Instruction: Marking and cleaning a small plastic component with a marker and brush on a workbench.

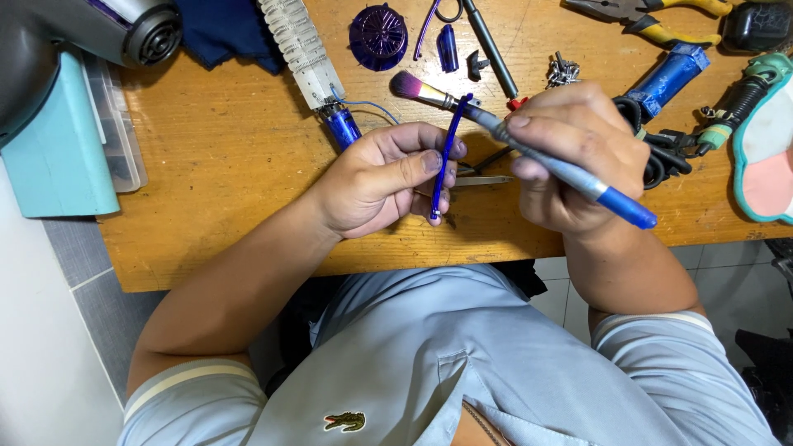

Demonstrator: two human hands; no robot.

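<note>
My left hand pinches a thin curved blue plastic strip between thumb and fingers, holding it upright over the wooden table. My right hand grips a small brush with a grey and blue handle. Its pink and purple bristles point up-left, just past the top of the strip. The two hands are close together above the table's front edge.
Scattered on the table are a round purple grille, a white ribbed part with blue wires, pliers, a blue tube, a soldering iron, small screws and tweezers. A teal box stands left.
</note>
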